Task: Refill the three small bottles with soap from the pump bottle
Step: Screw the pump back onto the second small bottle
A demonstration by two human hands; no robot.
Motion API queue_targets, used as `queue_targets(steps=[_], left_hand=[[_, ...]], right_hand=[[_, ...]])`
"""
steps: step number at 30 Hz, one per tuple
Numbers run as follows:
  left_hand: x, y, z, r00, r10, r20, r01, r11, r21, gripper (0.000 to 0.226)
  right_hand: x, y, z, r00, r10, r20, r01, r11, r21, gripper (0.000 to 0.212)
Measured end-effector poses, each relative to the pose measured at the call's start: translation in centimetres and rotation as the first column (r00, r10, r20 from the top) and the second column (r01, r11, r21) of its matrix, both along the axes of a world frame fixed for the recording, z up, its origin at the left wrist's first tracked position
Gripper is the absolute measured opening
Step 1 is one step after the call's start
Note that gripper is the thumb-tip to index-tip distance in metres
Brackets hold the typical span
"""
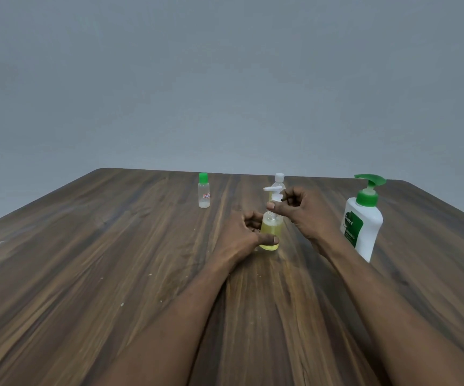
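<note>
A small clear bottle [271,232] holding yellow soap stands upright at the table's middle. My left hand [242,237] grips its body. My right hand [300,211] pinches its white pump top [273,192] at the neck. Behind it stands a second small clear bottle with a white cap [279,180], mostly hidden. A third small bottle with a green cap [204,190] stands apart to the left. The big white pump bottle with a green pump [363,218] stands at the right, untouched.
The wooden table [114,260] has rounded far corners against a plain grey wall. Small white specks lie on the wood near the front left.
</note>
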State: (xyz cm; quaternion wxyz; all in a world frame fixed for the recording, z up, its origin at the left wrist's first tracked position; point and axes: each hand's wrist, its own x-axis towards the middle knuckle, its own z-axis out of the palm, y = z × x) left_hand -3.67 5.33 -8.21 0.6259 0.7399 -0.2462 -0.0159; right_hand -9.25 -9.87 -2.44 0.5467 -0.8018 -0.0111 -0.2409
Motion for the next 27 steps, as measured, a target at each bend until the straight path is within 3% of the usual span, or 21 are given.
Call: queue_targets(steps=[3,6,8,11,15,21,25,27], left_hand=[[0.2,0.0,-0.1,1.0,0.002,0.003,-0.002,1.0,-0.002,0.039],[0.3,0.0,0.0,1.0,0.003,-0.026,-0.003,1.0,-0.027,0.043],[0.3,0.0,0.1,1.0,-0.006,-0.026,0.006,1.0,-0.028,0.042],[0.2,0.0,0.1,1.0,-0.018,-0.017,0.018,1.0,-0.007,0.041],[0.3,0.1,0.1,1.0,-0.018,-0.016,0.018,1.0,-0.005,0.04],[0.3,0.0,0.0,1.0,-0.016,-0.008,0.016,1.0,-0.009,0.04],[0.2,0.1,0.0,1.0,-0.008,0.0,0.008,1.0,-0.021,0.039],[0.3,0.1,0.0,1.0,-0.008,-0.008,0.008,0.999,-0.033,0.042]], right_hand=[[-0.2,-0.1,0.0,0.999,0.014,-0.031,-0.014,1.0,0.008,0.031],[-0.5,-1.0,0.5,0.994,0.093,-0.061,-0.084,0.987,0.138,0.012],[-0.5,-1.5,0.6,0.988,0.135,-0.071,-0.12,0.975,0.189,0.016],[-0.6,-1.3,0.3,0.976,0.194,-0.1,-0.182,0.976,0.118,0.023],[-0.5,-0.8,0.2,0.986,0.149,-0.074,-0.142,0.986,0.086,0.011],[0.0,-0.7,0.0,0.994,0.11,-0.028,-0.109,0.993,0.045,0.018],[0.1,-1.0,-0.2,0.992,0.073,-0.102,-0.076,0.997,-0.029,0.041],[-0.2,-1.2,0.1,0.988,0.093,-0.125,-0.097,0.995,-0.032,0.038]])
